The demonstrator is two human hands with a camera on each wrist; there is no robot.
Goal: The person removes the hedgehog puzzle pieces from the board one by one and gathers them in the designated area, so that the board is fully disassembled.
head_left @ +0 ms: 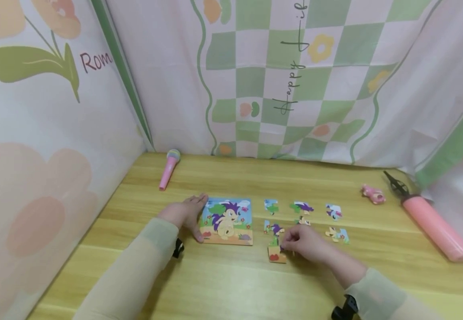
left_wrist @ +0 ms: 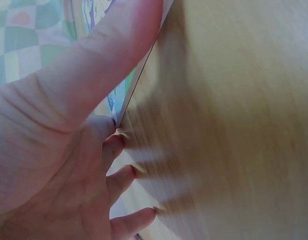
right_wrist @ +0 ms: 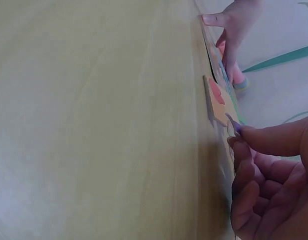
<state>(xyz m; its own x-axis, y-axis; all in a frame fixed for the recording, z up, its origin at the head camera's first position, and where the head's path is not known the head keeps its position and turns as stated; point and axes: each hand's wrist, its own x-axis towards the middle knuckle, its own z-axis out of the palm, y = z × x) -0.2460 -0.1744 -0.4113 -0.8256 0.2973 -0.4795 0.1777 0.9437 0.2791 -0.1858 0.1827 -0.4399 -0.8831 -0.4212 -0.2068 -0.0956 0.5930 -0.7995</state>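
Observation:
A square picture puzzle (head_left: 226, 221) with a purple-haired hedgehog lies on the table. At its left edge is my left hand (head_left: 184, 215), thumb by the near corner and fingertips by the far one; in the left wrist view the fingers are spread and meet the table. My right hand (head_left: 305, 241), right of the puzzle, pinches a puzzle piece (right_wrist: 232, 121) between thumb and index finger; its purple part shows in the right wrist view. Just beside those fingertips lies a tan puzzle piece with red shapes (head_left: 274, 256). The right hand partly hides the pieces near it.
Several loose puzzle pieces (head_left: 334, 211) lie in rows to the right. A pink toy microphone (head_left: 168, 171) is at the back left. At the right are a small pink figure (head_left: 373, 194) and a pink cylinder with a black tip (head_left: 435, 226). Curtains hang behind the table (head_left: 223, 284).

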